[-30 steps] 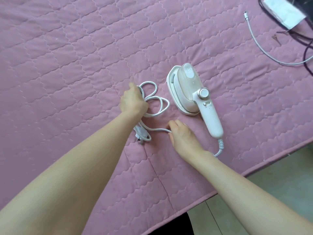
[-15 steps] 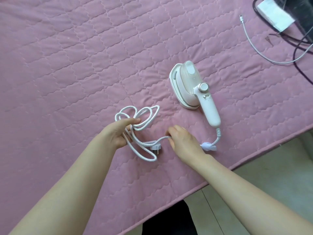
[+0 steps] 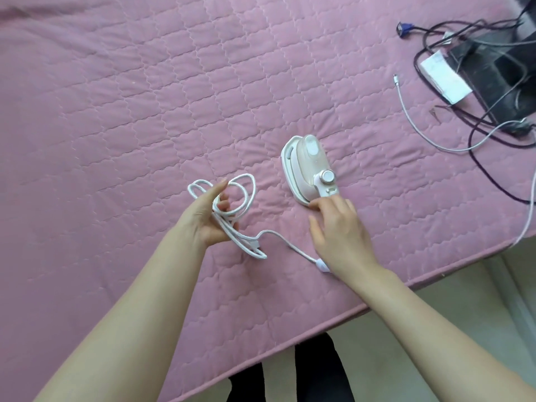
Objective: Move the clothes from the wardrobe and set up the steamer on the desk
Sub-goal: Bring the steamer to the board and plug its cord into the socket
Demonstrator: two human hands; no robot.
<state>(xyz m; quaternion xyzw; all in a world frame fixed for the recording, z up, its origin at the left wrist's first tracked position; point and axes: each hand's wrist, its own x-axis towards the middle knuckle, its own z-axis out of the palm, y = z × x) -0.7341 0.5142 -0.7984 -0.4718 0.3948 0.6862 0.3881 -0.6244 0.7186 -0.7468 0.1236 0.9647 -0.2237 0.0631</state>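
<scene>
Nothing legible anywhere, only faint print on the white label lying against the black box at the far right of the tabletop, too blurred and small to read, and no readable marking on the steamer.

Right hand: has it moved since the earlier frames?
Yes. The right hand left the power cord and moved up to the steamer, now covering its handle, fingertips at its base.
</scene>
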